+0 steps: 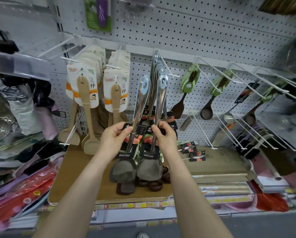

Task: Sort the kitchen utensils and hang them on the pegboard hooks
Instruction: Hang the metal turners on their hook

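Observation:
My left hand (115, 139) grips one steel-handled spatula (141, 98) by its shaft and black label card. My right hand (165, 134) grips a second spatula of the same kind (161, 98) beside it. Both stand upright with their grey heads low, over the shelf. The top hole of the right spatula's handle is at the tip of a white pegboard hook (173, 75), where several matching spatulas (155, 66) hang. The left spatula's handle is clear of any hook.
Left of this hook hang wooden spatulas (85, 107) on white cards. To the right, dark wooden spoons (207, 107) hang on long white hooks (243, 81). A wooden shelf board (78, 170) below carries brown bowls (155, 185) and loose labelled utensils (192, 152).

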`<state>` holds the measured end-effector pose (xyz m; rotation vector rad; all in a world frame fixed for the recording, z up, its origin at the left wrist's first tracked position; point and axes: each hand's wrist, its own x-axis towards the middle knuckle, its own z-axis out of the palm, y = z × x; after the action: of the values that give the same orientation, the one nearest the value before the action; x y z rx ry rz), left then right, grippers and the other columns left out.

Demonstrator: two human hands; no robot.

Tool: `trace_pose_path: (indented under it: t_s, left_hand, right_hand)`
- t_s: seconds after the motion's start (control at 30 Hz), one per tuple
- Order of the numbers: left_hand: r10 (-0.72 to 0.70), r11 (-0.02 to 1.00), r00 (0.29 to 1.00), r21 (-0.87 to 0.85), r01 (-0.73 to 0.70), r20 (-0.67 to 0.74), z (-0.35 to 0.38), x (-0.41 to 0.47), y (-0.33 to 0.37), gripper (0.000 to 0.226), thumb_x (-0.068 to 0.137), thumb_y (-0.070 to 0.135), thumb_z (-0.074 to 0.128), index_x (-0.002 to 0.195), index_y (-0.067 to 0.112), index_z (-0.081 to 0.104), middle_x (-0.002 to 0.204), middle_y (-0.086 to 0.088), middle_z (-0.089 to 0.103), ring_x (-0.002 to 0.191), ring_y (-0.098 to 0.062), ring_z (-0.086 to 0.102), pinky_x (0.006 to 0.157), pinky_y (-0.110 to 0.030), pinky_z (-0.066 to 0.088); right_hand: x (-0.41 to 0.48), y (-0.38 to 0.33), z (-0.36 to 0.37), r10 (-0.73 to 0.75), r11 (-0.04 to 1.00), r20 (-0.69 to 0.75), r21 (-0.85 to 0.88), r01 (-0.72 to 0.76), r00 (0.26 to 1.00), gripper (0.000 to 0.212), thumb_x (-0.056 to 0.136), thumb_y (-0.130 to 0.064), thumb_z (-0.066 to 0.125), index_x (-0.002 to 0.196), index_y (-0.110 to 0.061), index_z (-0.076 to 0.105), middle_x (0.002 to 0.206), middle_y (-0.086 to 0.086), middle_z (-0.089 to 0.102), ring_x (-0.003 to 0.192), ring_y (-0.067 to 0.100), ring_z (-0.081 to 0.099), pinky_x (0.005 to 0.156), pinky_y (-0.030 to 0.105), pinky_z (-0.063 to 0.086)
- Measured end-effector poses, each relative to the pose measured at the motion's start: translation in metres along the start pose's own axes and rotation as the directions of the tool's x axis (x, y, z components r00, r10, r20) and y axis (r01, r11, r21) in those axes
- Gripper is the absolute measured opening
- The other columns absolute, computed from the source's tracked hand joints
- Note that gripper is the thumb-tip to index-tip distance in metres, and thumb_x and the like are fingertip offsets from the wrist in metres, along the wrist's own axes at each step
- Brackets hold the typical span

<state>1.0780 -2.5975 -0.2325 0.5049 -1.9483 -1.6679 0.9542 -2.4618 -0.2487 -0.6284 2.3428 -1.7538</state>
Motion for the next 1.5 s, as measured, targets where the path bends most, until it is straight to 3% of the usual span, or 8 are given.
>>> trace_pose_path:
  t_s: [0.13,0.3,0.43,0.63,0.77,0.93,1.07,1.5]
  left_hand:
    - [0.035,0.995,0.999,0.098,-0.032,-0.031,-0.014,-0.004,-0.001,0.016,0.096,0.015,0.059,0.09,0.022,0.071,0.075,0.01,0.074,0.069,-0.003,0.068,0.065,-0.019,0.051]
    - [-0.026,0.998,0.998,0.061,0.03,-0.065,-0.03,-0.012,-0.009,0.014,0.097,0.019,0.059,0.098,0.019,0.072,0.083,0.002,0.076,0.075,-0.015,0.073,0.069,-0.031,0.056]
    - [-0.04,0.999,0.998,0.013,0.041,-0.038,-0.026,-0.02,-0.009,0.014,0.098,0.012,0.056,0.097,0.009,0.07,0.081,-0.008,0.076,0.069,-0.022,0.074,0.06,-0.028,0.058]
    - [-0.065,0.998,0.996,0.03,0.064,0.055,0.001,-0.024,-0.015,0.014,0.096,0.02,0.06,0.088,0.022,0.072,0.083,-0.006,0.076,0.077,-0.029,0.074,0.076,-0.05,0.056]
    - [-0.052,0.999,0.992,0.022,0.05,0.119,0.023,-0.024,-0.009,0.013,0.095,0.028,0.061,0.094,0.021,0.072,0.085,-0.007,0.076,0.077,-0.03,0.073,0.076,-0.055,0.057]
    - [-0.011,1.0,0.988,-0.001,0.011,0.156,0.044,-0.019,0.007,0.015,0.097,0.015,0.057,0.09,0.019,0.07,0.08,-0.004,0.075,0.072,-0.022,0.073,0.069,-0.036,0.057]
    - [-0.007,0.998,0.99,-0.058,0.015,0.143,0.051,-0.014,0.012,0.013,0.097,0.013,0.057,0.094,0.015,0.069,0.079,-0.003,0.075,0.069,-0.018,0.073,0.062,-0.024,0.055]
    - [-0.069,0.996,0.985,-0.047,0.078,0.16,0.059,0.01,0.006,0.017,0.088,0.006,0.069,0.1,0.018,0.069,0.084,-0.001,0.076,0.077,-0.018,0.074,0.069,-0.035,0.059]
  right_hand:
    - [0.018,-0.013,0.008,0.045,0.999,0.027,-0.019,-0.045,0.999,0.019,0.098,-0.027,0.061,0.112,-0.016,0.068,0.1,-0.014,0.059,0.103,0.007,0.053,0.091,0.025,0.04]
    - [0.034,-0.013,0.012,0.083,0.991,-0.041,-0.099,-0.087,0.996,0.045,0.091,-0.023,0.069,0.133,-0.023,0.054,0.122,-0.007,0.058,0.112,0.011,0.053,0.099,0.033,0.043]
    - [0.024,-0.027,0.011,0.073,0.996,-0.188,0.067,-0.061,0.98,0.022,0.093,-0.018,0.067,0.113,-0.024,0.062,0.102,-0.007,0.064,0.092,0.008,0.062,0.094,0.037,0.053]
    - [-0.001,-0.059,-0.004,-0.049,0.98,-0.011,0.19,0.051,0.999,0.022,0.1,-0.03,0.056,0.111,-0.019,0.07,0.101,-0.004,0.073,0.084,0.004,0.068,0.069,0.022,0.055]
    - [-0.014,-0.065,-0.017,-0.122,0.98,0.075,0.167,0.108,0.99,0.02,0.092,-0.038,0.066,0.105,-0.024,0.071,0.097,0.002,0.072,0.093,0.023,0.067,0.078,0.036,0.058]
    - [-0.013,-0.061,-0.029,-0.109,0.994,0.07,0.039,0.107,0.992,0.016,0.085,-0.037,0.074,0.096,-0.025,0.072,0.084,0.004,0.073,0.079,0.025,0.068,0.078,0.053,0.057]
    - [-0.005,-0.067,-0.032,-0.127,0.991,0.048,-0.036,0.129,0.991,0.017,0.088,-0.037,0.072,0.096,-0.022,0.072,0.079,0.002,0.072,0.072,0.021,0.066,0.076,0.05,0.057]
    - [0.024,-0.062,-0.029,-0.105,0.986,0.125,-0.119,0.12,0.987,0.018,0.094,-0.038,0.062,0.103,-0.025,0.068,0.089,0.0,0.073,0.084,0.022,0.068,0.083,0.05,0.055]
